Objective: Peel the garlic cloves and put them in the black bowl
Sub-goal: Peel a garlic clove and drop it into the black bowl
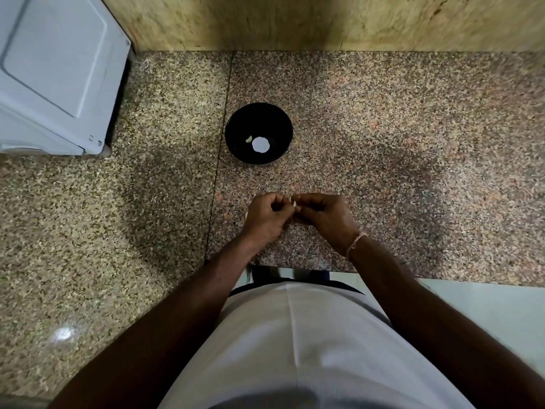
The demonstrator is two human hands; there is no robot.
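From the head camera, looking straight down, both hands meet over a speckled granite counter [383, 119], close to its near edge. The left hand [267, 216] and the right hand [323, 215] have their fingers curled in, and between their fingertips they pinch a small pale garlic clove [294, 203], of which only a sliver shows; whether its skin is on or off cannot be told. A thin pale band [356, 243] circles the right wrist. Beyond the hands, well apart from them, stands the black bowl [236, 125], upright on the counter. Inside it lies one small pale piece of garlic [249, 139] just beside a bright white round spot [260, 144] on the bowl's bottom. At far left a white appliance [56, 72] sits on the counter against the yellowish stone wall [295, 22]. No brand, label or writing can be read anywhere.
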